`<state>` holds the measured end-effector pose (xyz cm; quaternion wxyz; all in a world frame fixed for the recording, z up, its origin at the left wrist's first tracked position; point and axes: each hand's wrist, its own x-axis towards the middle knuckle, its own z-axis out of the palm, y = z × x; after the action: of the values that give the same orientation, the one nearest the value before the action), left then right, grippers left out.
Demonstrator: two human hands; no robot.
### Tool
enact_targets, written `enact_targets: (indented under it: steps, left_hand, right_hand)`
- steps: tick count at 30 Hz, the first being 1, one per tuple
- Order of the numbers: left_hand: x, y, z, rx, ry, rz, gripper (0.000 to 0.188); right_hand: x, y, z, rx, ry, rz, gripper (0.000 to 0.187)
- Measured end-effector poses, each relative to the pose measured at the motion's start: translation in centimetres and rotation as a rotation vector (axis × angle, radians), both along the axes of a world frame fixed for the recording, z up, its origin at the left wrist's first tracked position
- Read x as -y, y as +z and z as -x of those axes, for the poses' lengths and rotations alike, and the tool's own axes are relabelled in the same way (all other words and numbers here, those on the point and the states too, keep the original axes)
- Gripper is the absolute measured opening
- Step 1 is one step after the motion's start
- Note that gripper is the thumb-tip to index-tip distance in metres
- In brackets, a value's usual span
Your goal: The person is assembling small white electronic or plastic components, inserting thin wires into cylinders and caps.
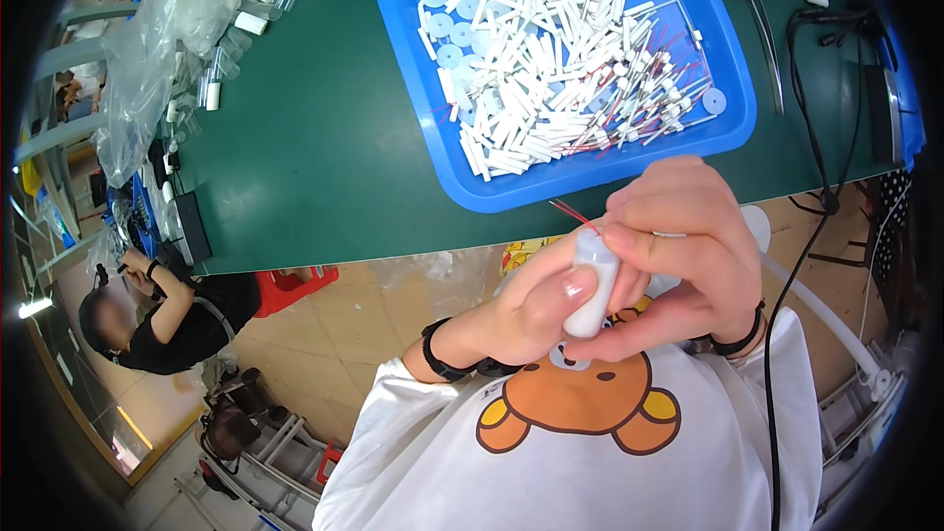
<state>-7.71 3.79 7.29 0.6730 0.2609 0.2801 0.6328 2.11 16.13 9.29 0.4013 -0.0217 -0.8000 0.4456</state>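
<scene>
Just in front of my shirt, beyond the table's near edge, both hands hold a small white cylinder (589, 311) with a translucent bluish top. Thin red wires (573, 213) stick out of that top. My left hand (526, 310) is wrapped around its side, the thumb pressed along it. My right hand (703, 246) grips it from the other side, one finger at the top and the thumb at the bottom end. A blue tray (482, 195) lies just beyond the hands. It holds many white sticks (551, 49), translucent discs (460, 34) and thin metal rods with red wires (654, 103).
Clear plastic bags (147, 69) and small tubes line the left of the green table (305, 138). Black cables (808, 118) hang over its right edge, near long tweezers (765, 49). Another person (182, 329) sits at the left beside a red stool (295, 288).
</scene>
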Motion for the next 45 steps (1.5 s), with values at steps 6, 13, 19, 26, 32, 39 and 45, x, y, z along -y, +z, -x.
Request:
enact_targets:
  steps: [6,13,19,26,32,39,45]
  left_hand:
    - [-0.1,-0.1,-0.1,0.104,-0.008,0.108,0.037]
    - [-0.7,-0.7,1.0,-0.042,0.367,-0.061,0.042]
    - [-0.4,-1.3,2.0,-0.129,0.421,-0.197,0.036]
    - [0.0,-1.9,1.4,-0.176,0.532,-0.181,0.033]
    - [0.2,-1.4,1.3,-0.139,0.538,-0.130,0.031]
    - [0.7,-1.7,0.8,-0.205,0.587,-0.082,0.027]
    - [1.7,-2.3,0.6,-0.200,0.628,-0.123,0.024]
  right_hand:
    - [-0.7,-0.2,-0.4,0.066,0.043,-0.054,0.056]
    - [-1.2,0.8,-0.1,0.156,0.009,0.001,0.063]
    - [-0.9,0.5,-0.8,0.127,0.009,0.032,0.035]
    - [-0.1,0.7,-0.7,0.148,-0.090,0.011,0.029]
    - [-0.5,0.8,-0.8,0.214,-0.098,-0.063,0.028]
    - [0.2,0.4,-0.8,0.240,-0.124,0.004,0.028]
    - [1.6,-0.1,-0.4,0.183,-0.042,0.130,0.026]
